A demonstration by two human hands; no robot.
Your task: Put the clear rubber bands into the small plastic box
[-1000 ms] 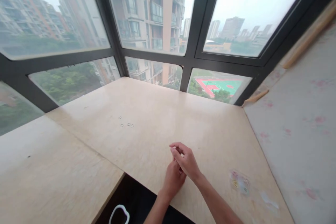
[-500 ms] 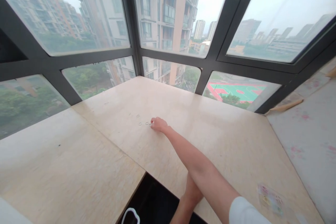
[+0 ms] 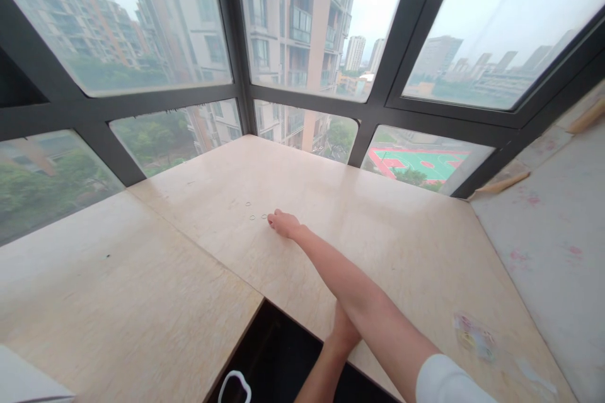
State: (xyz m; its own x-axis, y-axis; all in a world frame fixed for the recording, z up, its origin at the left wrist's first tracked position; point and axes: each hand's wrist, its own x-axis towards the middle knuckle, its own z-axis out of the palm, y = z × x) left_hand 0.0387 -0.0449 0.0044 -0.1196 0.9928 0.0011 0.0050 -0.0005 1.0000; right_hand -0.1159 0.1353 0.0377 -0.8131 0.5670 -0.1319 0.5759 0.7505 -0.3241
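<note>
My right hand (image 3: 282, 224) rests on the pale, marbled tabletop (image 3: 189, 302) with its fingers curled together. Anything between the fingertips is hidden or too small to make out. Just left of those fingers lies a small thin ring (image 3: 264, 216). Two similar rings, a front one (image 3: 252, 218) and a back one (image 3: 248, 204), lie a little further left, apart from each other. My left hand (image 3: 347, 327) is near the surface's front edge, beneath my right forearm, which covers its fingers.
A clear plastic packet (image 3: 475, 335) with small coloured things lies at the right. Windows with dark frames (image 3: 307, 97) bound the far side, and a patterned wall (image 3: 543, 245) the right. In front is a dark recess (image 3: 274, 346) with a white loop (image 3: 236, 378).
The view has shifted slightly. My right hand stays beside the rings, its fingers now curled closer together. The left arm keeps nearly the same place.
</note>
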